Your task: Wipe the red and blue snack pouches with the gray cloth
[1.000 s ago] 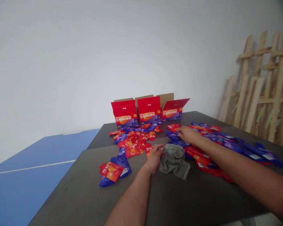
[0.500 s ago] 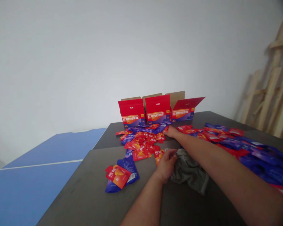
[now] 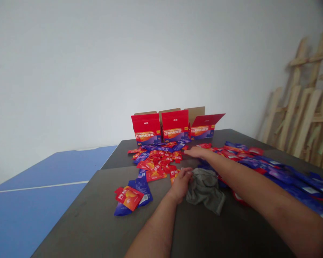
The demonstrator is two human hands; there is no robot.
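Observation:
My left hand (image 3: 181, 184) rests on the dark table with its fingers curled, beside a crumpled grey-green cloth (image 3: 206, 191). Its fingertips meet the cloth's left edge; what they hold, if anything, is hidden. Just beyond it lies a red-orange sachet (image 3: 174, 175), partly covered by the hand. Farther out, my right hand (image 3: 197, 152) reaches leftward at the right side of a pile of red sachets (image 3: 161, 157), its fingers stretched out low over the table. A purple-blue pouch (image 3: 144, 188) lies nearer on the left, with a red sachet (image 3: 129, 197) overlapping it.
Three open red cartons, a left one (image 3: 147, 134), a middle one (image 3: 175, 130) and a right one (image 3: 203, 130), stand at the back. More blue pouches (image 3: 274, 170) spread along the right. A blue table (image 3: 56, 172) adjoins on the left; wooden slats (image 3: 296, 107) lean at right.
The view has shifted slightly, moving the scene left. My right hand has drawn back a little from the pile's far end, its fingers now flatter. My left hand stays by the cloth.

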